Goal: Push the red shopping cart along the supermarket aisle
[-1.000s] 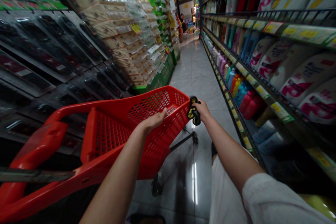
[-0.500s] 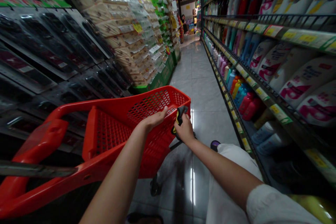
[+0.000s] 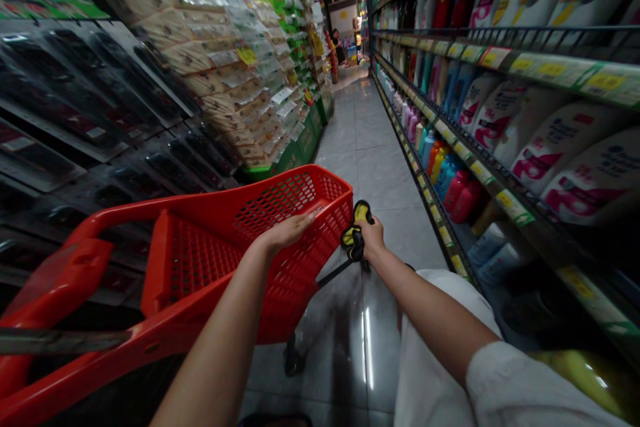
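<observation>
A red plastic shopping cart (image 3: pixel 200 197) stands in front of me to the left, its lattice-walled basket pointing up the aisle. My left hand (image 3: pixel 286 232) is stretched out flat over the cart's near rim, fingers straight and together, with nothing in it. Whether it touches the rim I cannot tell. Just right of the cart's front corner, my right hand (image 3: pixel 373 237) grips a black-and-yellow item with rounded lobes (image 3: pixel 356 233). Its exact kind is unclear, and my fingers cover part of it.
Shelves of shampoo bottles (image 3: pixel 555 147) line the right side, with price tags along their edges. Packaged goods in tall stacks (image 3: pixel 220 60) and hanging blister packs (image 3: pixel 95 80) border the left. A tiled floor (image 3: pixel 373 177) runs between them. Far down the aisle is a person (image 3: pixel 339 48).
My right hand has moved slightly right, away from the cart, and the black-and-yellow item has turned, showing more yellow. My left hand has tipped flatter. The view has shifted a little.
</observation>
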Available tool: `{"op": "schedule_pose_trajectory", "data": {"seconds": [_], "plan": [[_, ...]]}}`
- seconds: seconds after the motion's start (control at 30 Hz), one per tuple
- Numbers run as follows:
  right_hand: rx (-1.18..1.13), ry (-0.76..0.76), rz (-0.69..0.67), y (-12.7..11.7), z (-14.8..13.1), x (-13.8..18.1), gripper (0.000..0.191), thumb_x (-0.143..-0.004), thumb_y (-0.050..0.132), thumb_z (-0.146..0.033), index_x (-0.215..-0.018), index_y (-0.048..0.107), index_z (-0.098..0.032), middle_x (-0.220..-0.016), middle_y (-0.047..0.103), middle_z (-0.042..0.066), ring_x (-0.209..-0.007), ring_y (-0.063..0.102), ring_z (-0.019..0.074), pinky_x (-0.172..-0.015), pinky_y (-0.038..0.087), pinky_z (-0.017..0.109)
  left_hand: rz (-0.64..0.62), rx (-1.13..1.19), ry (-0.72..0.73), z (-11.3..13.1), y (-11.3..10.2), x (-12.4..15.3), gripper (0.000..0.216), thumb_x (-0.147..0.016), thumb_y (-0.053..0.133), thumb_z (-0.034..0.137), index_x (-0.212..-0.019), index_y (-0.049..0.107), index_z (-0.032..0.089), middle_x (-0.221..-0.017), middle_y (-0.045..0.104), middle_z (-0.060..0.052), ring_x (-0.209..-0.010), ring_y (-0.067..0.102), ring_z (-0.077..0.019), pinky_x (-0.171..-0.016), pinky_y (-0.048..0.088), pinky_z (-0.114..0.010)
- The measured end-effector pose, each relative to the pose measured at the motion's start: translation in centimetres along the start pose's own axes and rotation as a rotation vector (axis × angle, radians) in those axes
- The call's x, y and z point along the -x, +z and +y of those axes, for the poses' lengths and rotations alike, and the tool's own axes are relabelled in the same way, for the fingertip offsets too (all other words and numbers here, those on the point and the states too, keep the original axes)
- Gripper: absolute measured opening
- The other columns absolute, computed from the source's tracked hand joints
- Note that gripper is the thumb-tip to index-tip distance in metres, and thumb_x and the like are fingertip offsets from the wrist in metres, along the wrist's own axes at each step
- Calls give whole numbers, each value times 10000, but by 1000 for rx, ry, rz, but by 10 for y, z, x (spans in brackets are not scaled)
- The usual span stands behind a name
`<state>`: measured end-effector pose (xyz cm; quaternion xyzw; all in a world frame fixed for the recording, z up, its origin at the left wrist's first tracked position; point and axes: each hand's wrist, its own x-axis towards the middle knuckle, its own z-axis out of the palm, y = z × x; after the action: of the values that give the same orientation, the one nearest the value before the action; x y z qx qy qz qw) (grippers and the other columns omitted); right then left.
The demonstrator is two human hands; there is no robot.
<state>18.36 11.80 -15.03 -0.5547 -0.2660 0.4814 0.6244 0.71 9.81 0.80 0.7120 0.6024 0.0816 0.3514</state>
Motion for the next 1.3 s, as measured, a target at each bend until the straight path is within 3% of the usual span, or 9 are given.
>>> {"op": "schedule_pose_trajectory", "data": {"seconds": [0.07,0.2,0.3,0.47,0.67,0.9,1.03,1.13,1.3], "plan": [[-83,-12,-27,4,-8,-15,383,-626,584,-245,-997,617,-157,-820,681,26,-681,638,182,-631,529,293,-28,-17,32,-1,0,-1,989,-704,340,873,-1249,629,100,-1349,601,-131,-1263,542,-284,-1113,354,-319],[70,-279,-123,9,-5,-27,358,-596,588,-237,-948,636,-188,-893,696,20,-819,644,190,-728,518,283,-19,-64,35,-3,1,-1,901,-741,329,841,-1220,652,150,-1345,610,-105,-1272,537,-284,-1100,371,-321],[224,-209,-92,9,16,-24,279,-593,567,-221,-859,649,-201,-835,701,19,-788,652,197,-676,507,274,-41,-93,68,-3,1,0,868,-782,301,800,-1234,640,140,-1378,584,-104,-1285,526,-269,-1110,356,-308],[204,31,-128,11,31,-23,153,-613,575,-231,-753,620,-191,-676,675,5,-593,641,177,-537,479,253,-64,-87,72,-2,1,0,903,-769,311,808,-1274,608,120,-1385,575,-115,-1291,518,-265,-1112,348,-297],[202,-233,-179,9,13,-33,272,-616,642,-242,-883,661,-195,-809,711,-3,-726,655,160,-636,494,230,-40,-68,71,-4,3,0,827,-770,374,781,-1280,619,177,-1328,627,-78,-1238,556,-282,-1091,375,-327],[333,-87,-193,2,32,-29,215,-594,611,-191,-804,656,-177,-732,703,6,-640,643,170,-559,483,241,-74,-36,103,-3,2,2,843,-760,362,803,-1240,638,168,-1311,638,-74,-1196,579,-277,-1076,391,-323],[274,-243,-217,8,16,-38,250,-651,576,-211,-883,663,-184,-828,719,15,-736,657,169,-646,507,249,-74,-41,99,-3,3,3,831,-769,363,791,-1261,625,174,-1326,628,-68,-1209,569,-282,-1079,385,-322],[383,-356,-193,4,15,-36,257,-656,578,-212,-895,670,-187,-877,715,35,-805,655,188,-703,508,276,-73,-61,106,-4,3,2,850,-778,338,787,-1281,612,158,-1344,614,-79,-1218,565,-280,-1081,380,-310],[532,-136,-185,-13,41,-27,143,-597,629,-146,-722,650,-211,-673,667,7,-666,640,187,-619,457,258,-49,-54,84,-3,4,3,820,-774,366,786,-1263,630,184,-1299,648,-64,-1200,580,-275,-1065,399,-312]]}}
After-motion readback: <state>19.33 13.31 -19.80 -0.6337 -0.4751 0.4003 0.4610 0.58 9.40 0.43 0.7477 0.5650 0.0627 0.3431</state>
